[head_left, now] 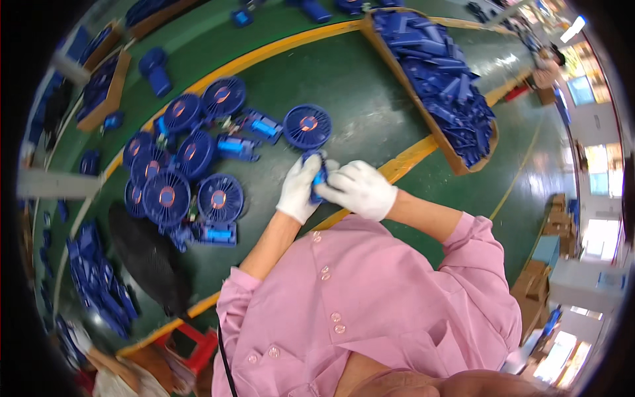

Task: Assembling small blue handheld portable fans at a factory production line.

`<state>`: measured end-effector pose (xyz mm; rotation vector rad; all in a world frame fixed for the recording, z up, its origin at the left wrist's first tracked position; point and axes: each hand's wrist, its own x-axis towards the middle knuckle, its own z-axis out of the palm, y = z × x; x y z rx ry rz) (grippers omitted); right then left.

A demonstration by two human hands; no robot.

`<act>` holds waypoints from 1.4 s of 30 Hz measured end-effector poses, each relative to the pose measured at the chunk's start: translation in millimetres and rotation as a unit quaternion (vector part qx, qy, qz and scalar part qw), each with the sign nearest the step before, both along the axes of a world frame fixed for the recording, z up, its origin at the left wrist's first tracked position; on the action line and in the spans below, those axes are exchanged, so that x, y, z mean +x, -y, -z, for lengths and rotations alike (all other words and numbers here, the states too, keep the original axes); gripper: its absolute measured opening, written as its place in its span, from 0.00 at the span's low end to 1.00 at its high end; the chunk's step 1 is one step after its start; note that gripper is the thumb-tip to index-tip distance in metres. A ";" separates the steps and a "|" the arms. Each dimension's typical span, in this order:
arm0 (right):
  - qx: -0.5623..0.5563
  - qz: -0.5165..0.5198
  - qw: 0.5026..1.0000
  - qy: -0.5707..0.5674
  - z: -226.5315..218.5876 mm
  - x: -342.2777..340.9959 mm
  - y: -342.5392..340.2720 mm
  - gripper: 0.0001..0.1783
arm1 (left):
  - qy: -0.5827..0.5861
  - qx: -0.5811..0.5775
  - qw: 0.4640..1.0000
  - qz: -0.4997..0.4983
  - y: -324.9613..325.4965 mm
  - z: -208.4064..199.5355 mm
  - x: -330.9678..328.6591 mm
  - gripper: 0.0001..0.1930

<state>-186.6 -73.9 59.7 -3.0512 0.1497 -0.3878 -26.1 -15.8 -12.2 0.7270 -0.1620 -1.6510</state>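
Note:
A dark blue handheld fan with a round grille and an orange centre is in front of me, its head pointing away. My left hand, in a white glove, is closed round the fan's handle. In the handle shows a bright blue cylinder, like a battery. My gloved right hand has its fingers bent against the handle's right side; whether they pinch a small part is hidden. To the left lie several similar fans, some with handles open and bright blue cylinders showing.
A cardboard box full of blue plastic parts stands at the far right. Yellow lines cross the green floor. At left are a black mesh bag and a pile of blue parts. Another person's gloved hand shows at lower left.

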 end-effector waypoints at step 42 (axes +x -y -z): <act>0.348 0.310 0.882 0.060 -60.8 -8.8 102.7 0.20 | -0.027 0.010 0.997 -0.070 7.4 -11.2 -12.9 0.17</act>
